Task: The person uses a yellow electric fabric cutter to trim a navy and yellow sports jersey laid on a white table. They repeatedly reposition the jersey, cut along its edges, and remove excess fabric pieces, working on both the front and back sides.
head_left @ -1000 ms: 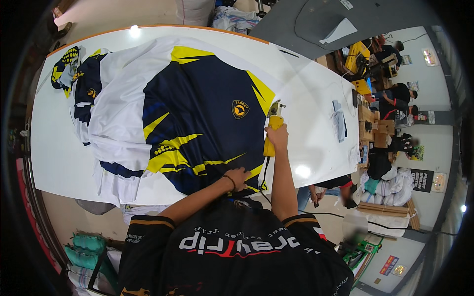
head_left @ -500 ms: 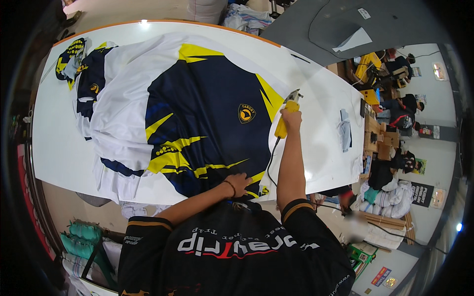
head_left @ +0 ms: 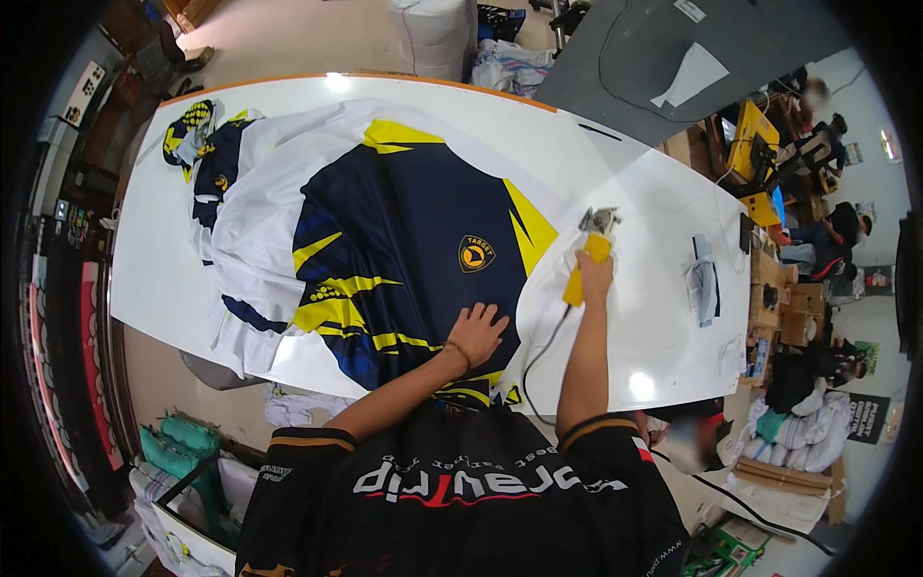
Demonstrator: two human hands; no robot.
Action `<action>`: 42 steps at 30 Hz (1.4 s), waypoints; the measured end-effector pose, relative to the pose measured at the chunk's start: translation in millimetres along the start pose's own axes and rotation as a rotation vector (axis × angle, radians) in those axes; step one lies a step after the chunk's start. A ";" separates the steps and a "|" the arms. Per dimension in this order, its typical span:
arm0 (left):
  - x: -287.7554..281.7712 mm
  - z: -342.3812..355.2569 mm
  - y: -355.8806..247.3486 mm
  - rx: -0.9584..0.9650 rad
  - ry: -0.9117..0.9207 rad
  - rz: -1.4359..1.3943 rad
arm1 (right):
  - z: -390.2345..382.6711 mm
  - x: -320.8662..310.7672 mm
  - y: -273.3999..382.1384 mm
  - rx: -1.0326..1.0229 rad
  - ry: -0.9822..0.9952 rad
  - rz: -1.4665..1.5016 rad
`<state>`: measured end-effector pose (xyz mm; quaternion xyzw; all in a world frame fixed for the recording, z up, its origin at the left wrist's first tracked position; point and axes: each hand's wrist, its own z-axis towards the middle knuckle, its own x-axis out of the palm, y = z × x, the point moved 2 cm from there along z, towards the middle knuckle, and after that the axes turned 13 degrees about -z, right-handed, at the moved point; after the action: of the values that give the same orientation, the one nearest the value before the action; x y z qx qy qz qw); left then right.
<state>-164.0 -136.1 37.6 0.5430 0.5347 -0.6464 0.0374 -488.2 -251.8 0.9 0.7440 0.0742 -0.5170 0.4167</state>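
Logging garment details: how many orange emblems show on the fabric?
2: one emblem on the navy panel beyond the left hand, another emblem on bunched dark cloth at left; folds may hide more.

Wears a black short-sleeved shirt (head_left: pixel 461 539) across the bottom centre of the frame, edged with gold-brown sleeve bands (head_left: pixel 598 426) and printed with white lettering (head_left: pixel 389 478) underlined in red. Bears a small red-and-white patch (head_left: pixel 641 448) on the right sleeve (head_left: pixel 613 444), and a brown bracelet (head_left: pixel 459 353) around the left wrist (head_left: pixel 452 363).
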 end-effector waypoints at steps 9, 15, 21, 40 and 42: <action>23.0 -53.4 -41.9 0.051 0.340 0.109 | -131.6 -136.7 -160.1 0.024 0.268 -0.008; 41.3 -65.5 -27.6 0.094 0.367 -0.469 | -190.5 -213.3 -188.1 -0.056 0.405 -0.362; -1.5 -38.4 -18.6 -0.124 -0.367 -0.213 | -195.5 -231.9 -167.9 -0.253 0.443 -0.563; 74.1 32.5 -121.1 0.028 0.433 -0.219 | -135.8 -214.4 -216.6 0.085 0.277 0.243; 59.5 47.5 -116.0 0.040 0.439 -0.475 | -139.0 -213.8 -236.9 0.144 0.224 0.320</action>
<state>-292.7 -89.9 61.3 0.5302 0.6291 -0.5146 -0.2415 -615.3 65.6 66.2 0.8269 -0.0361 -0.3625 0.4283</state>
